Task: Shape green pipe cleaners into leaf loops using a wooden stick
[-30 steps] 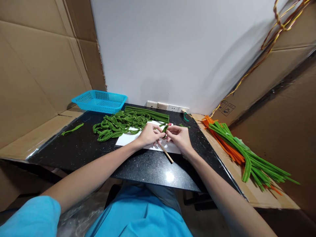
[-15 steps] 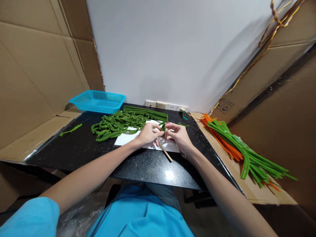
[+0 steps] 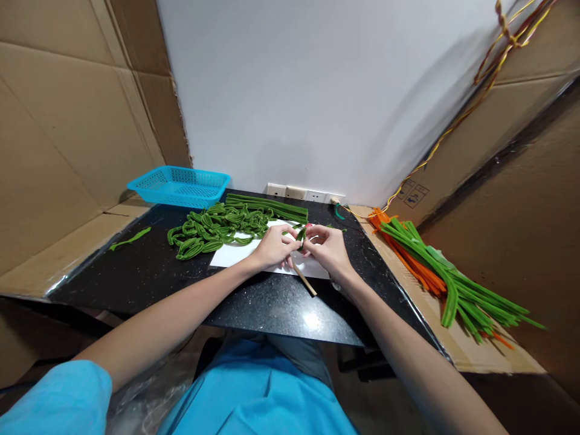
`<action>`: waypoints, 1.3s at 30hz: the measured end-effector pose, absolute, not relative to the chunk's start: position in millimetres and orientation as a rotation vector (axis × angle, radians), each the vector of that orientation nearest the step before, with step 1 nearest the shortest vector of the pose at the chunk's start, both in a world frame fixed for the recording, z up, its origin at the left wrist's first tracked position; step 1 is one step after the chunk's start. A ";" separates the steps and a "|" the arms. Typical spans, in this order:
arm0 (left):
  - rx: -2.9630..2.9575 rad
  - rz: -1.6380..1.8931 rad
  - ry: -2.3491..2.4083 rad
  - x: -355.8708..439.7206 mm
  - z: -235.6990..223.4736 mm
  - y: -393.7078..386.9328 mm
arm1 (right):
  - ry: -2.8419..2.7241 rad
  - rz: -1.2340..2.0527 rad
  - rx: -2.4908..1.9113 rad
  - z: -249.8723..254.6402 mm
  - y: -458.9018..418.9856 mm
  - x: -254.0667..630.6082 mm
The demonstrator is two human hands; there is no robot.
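Both our left hand [image 3: 273, 248] and right hand [image 3: 330, 251] pinch 1 green loop [image 3: 301, 235] above white paper [image 3: 229, 256] — the loop heap [image 3: 217, 226] we see looks finished; straight strips [image 3: 267, 207] behind it seem unworked.

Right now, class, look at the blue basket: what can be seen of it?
The blue basket is shallow and roughly rectangular, apparently plastic, with a rim and sloping walls; walls and floor are pierced with small holes. It sits upright toward the back left of the black table, near the pale wall. Its near right side lies close to the green loops; contact is unclear.
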State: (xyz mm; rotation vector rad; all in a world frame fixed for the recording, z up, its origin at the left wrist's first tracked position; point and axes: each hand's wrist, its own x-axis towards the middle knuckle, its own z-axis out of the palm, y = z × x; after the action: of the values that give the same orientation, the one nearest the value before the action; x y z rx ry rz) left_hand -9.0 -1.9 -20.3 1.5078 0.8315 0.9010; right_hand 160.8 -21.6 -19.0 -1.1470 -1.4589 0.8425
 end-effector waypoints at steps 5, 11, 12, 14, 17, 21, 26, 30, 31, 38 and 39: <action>1.490 0.895 0.764 -10.5 -24.4 0.4 | -1.480 0.843 -1.105 -16.4 -21.1 162.8; 1.454 0.875 0.664 -13.3 -31.0 6.2 | -1.506 0.874 -1.089 -12.2 -21.9 165.1; 1.449 0.872 0.661 -13.5 -31.3 6.7 | -1.508 0.872 -1.090 -11.9 -22.4 165.3; 1.442 0.854 0.658 -13.8 -31.1 7.0 | -1.516 0.870 -1.095 -11.4 -23.3 165.5; 1.459 0.819 0.644 -14.8 -29.4 6.3 | -1.541 0.841 -1.104 -11.5 -23.8 165.8; 1.483 0.796 0.635 -16.2 -27.6 5.8 | -1.568 0.794 -1.103 -13.0 -22.6 166.6; 1.535 0.816 0.714 -15.1 -24.9 2.2 | -1.641 0.734 -1.112 -15.1 -22.7 165.6; 1.538 0.829 0.777 -12.4 -21.0 -3.3 | -1.687 0.523 -1.161 -14.1 -25.2 162.3; 1.536 0.836 0.791 -11.9 -20.0 -4.3 | -1.694 0.488 -1.172 -13.5 -25.8 161.7; 1.514 0.856 0.785 -13.9 -18.5 -2.0 | -1.639 0.582 -1.159 -13.0 -24.8 165.5; 1.506 0.856 0.767 -14.7 -18.9 -1.1 | -1.615 0.633 -1.146 -13.5 -24.0 166.7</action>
State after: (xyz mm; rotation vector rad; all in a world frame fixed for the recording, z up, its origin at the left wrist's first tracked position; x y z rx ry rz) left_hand -14.7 -1.1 -18.9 1.5057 0.7666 0.8556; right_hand 166.7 -24.0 -13.5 -1.1464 -1.6152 0.6332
